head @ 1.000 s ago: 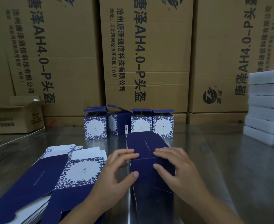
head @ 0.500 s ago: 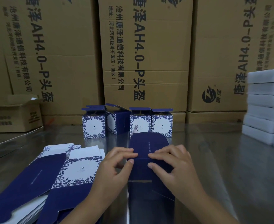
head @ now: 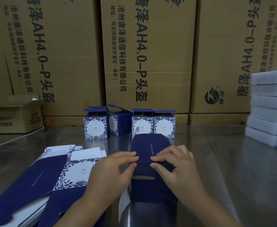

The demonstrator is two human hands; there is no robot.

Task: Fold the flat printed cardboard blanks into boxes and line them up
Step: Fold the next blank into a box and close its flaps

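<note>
Item in work: one navy box (head: 150, 149), partly erected, lying on the steel worktop (head: 224, 169) just in front of the finished row. Left hand (head: 111, 174): fingers on the top panel, thumb on the near face, pinching the box along its fold line. Right hand (head: 177, 167): the same grip from the other side; the two sets of fingertips are close together but not touching. The near face shows a slot with bare brown card. This end appears to be mid-closure, with a flap not yet tucked home. Done: four finished boxes (head: 95, 126), blue floral print, standing upright in a row at the back of the worktop with their top flaps raised. The two at the right stand side by side, and the second from the left is turned at an angle to the others, so the line probably wants squaring. Left to do: a fanned pile of flat blanks (head: 36, 177) beside the left hand, several sheets deep, exact count not readable. Judged stage: partway, more blanks unfolded than boxes made. Surroundings: tall shipping cartons (head: 147, 54) behind, a small open carton (head: 15, 117) far left, stacked white packs (head: 268, 102) far right.
</note>
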